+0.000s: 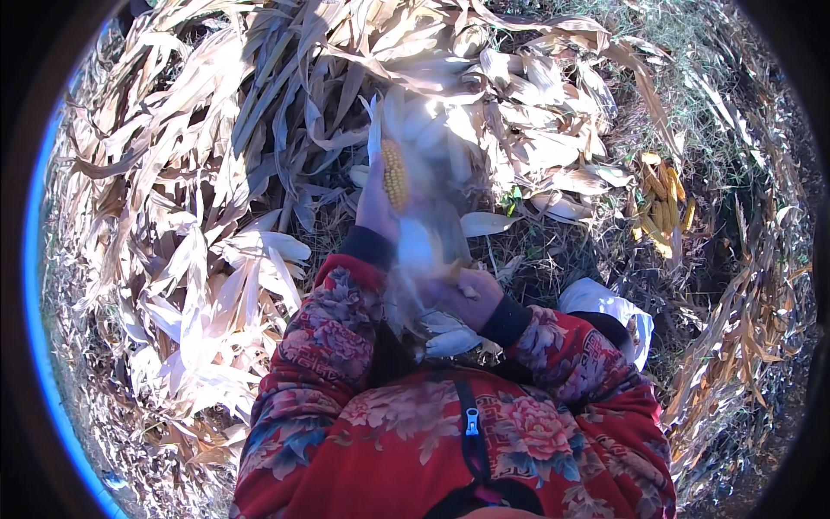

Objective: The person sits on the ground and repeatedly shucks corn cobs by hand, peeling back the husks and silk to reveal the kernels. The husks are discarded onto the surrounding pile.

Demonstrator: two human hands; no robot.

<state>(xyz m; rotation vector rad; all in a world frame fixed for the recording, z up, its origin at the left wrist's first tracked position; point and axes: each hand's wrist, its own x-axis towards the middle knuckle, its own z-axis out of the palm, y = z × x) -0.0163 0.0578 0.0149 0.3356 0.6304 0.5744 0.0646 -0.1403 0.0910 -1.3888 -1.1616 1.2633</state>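
Observation:
My left hand point(376, 204) is wrapped around an ear of corn point(394, 176) with its yellow kernels bare on the side facing me. A pale strip of husk point(375, 126) sticks up past the ear's far end. Closer to my body, my right hand point(476, 297) is closed on pale corn husk point(415, 250), which is blurred by motion and spreads between the two hands. A small light piece shows at the right hand's fingers; what it is cannot be made out. Blur hides the lower end of the ear.
Dry corn stalks and leaves point(188, 130) cover the ground ahead and to the left. Loose husks point(551, 143) lie ahead on the right. Several husked yellow ears point(664, 201) form a small pile at right. A white plastic bag point(606, 305) lies beside my right arm.

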